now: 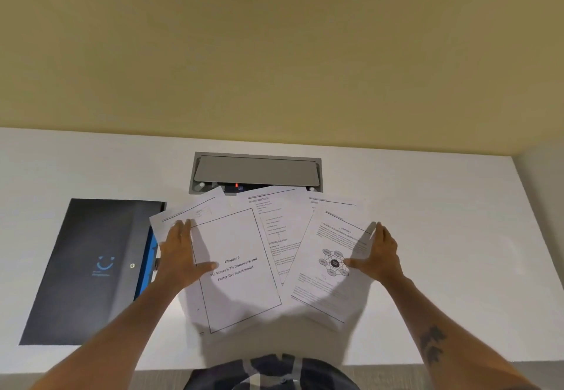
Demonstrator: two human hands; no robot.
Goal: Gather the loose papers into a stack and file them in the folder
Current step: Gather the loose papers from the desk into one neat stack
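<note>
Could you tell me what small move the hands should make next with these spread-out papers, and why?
Probably slide both hands inward to square the sheets into one pile. The left hand and right hand lie flat on the outer edges of the papers, which are fanned and overlapping at different angles. The folder lies closed to their left, so stacking likely comes first.

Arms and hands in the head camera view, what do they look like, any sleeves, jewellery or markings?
Both forearms are bare, with no sleeves in view. The left hand and right hand show no gloves, rings or watch that I can see. The right forearm carries a dark tattoo, shaped like leaves or petals. The fingers are bare too.
</note>
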